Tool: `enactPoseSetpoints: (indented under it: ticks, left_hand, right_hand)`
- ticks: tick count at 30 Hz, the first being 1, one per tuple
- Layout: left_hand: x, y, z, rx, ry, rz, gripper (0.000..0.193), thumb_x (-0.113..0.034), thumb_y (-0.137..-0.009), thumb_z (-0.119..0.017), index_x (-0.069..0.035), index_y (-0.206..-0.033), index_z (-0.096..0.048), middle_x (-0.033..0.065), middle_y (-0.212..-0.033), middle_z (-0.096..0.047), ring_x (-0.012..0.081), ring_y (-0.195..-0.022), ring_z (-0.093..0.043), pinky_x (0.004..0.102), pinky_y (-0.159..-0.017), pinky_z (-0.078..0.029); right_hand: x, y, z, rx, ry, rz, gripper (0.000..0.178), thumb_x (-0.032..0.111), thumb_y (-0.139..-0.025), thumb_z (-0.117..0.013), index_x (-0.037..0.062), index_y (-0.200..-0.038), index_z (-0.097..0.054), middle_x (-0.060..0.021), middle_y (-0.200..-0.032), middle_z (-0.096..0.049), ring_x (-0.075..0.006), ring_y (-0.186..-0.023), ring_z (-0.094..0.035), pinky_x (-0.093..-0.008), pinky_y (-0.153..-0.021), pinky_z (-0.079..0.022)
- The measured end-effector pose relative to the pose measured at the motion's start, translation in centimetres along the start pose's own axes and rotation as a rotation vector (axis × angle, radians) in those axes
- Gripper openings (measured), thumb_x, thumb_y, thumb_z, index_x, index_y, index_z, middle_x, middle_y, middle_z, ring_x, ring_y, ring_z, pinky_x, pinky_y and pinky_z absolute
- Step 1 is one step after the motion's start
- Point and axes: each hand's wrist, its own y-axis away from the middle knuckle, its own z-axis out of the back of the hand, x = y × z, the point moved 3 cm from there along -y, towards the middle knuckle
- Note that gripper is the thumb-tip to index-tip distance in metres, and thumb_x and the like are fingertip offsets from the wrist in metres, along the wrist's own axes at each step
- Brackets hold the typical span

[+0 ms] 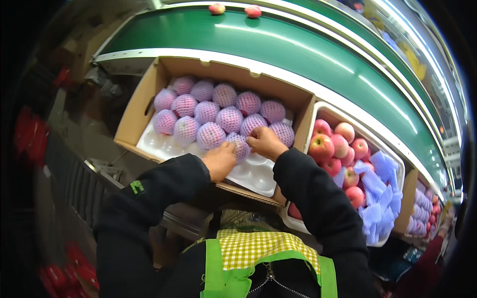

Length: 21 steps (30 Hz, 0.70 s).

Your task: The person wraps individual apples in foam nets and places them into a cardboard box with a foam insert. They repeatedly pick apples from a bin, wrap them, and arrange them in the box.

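Note:
An open cardboard box (133, 116) in front of me holds rows of apples in lilac foam nets (229, 119), set in a white moulded tray (261, 179). Empty hollows of the tray show along its near side. At the front of the rows is one net-wrapped apple (238, 147), between my hands. My left hand (221, 161) has its fingers closed against the left side of this apple. From the right, my right hand (267, 143) pinches at the net's upper right edge; its fingertips are partly hidden.
Right of the box, a white crate (323, 107) holds bare red apples (340, 146) and loose lilac foam nets (380, 198). Behind runs a green conveyor belt (298, 52) with two apples (252, 11) on it. Farther right are another box (410, 198) and another person's sleeve (431, 256).

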Motion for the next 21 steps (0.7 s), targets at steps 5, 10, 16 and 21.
enactPoseSetpoints:
  ticks: [5, 10, 16, 21]
  left_hand:
    - [1.8, 0.8, -1.1, -0.157, 0.161, 0.128, 0.032, 0.000, -0.074, -0.047, 0.009, -0.104, -0.050, 0.0217, -0.110, -0.049, 0.0368, -0.100, -0.049, 0.0400, -0.088, -0.042]
    - [-4.1, 7.2, 4.4, -0.750, 0.184, -0.051, 0.038, 0.000, -0.072, -0.057, 0.005, -0.109, -0.051, 0.0218, -0.116, -0.050, 0.0339, -0.107, -0.050, 0.0375, -0.089, -0.043]
    - [-2.9, 17.2, -0.8, -0.737, 0.410, -0.148, 0.026, 0.003, -0.071, -0.060, 0.004, -0.097, -0.058, 0.0168, -0.095, -0.059, 0.0289, -0.084, -0.060, 0.0337, -0.072, -0.051]
    - [7.2, 23.2, -3.5, -0.781, 0.617, 0.154, 0.018, 0.000, -0.075, -0.059, 0.005, -0.093, -0.059, 0.0165, -0.089, -0.060, 0.0302, -0.079, -0.060, 0.0337, -0.069, -0.049]
  right_hand:
    - [3.4, 0.9, -0.8, 0.156, 0.140, 0.152, 0.024, 0.017, -0.073, -0.055, -0.0066, -0.072, -0.060, -0.0267, -0.071, -0.058, -0.0371, -0.067, -0.058, -0.0430, -0.062, -0.045]
    - [1.8, 2.2, -0.4, 0.183, -0.050, 0.144, 0.023, 0.018, -0.079, -0.057, -0.0053, -0.082, -0.056, -0.0099, -0.065, -0.056, -0.0160, -0.061, -0.053, -0.0316, -0.055, -0.043]
    - [5.7, 5.8, 0.0, 0.355, -0.340, 0.003, 0.017, 0.011, -0.087, -0.053, -0.0038, -0.097, -0.053, -0.0069, -0.083, -0.060, -0.0128, -0.074, -0.058, -0.0253, -0.066, -0.047]
    - [10.0, 8.5, -0.9, 0.341, -0.419, -0.052, 0.024, 0.005, -0.086, -0.056, -0.0064, -0.105, -0.048, -0.0105, -0.094, -0.059, -0.0169, -0.089, -0.057, -0.0286, -0.081, -0.046]
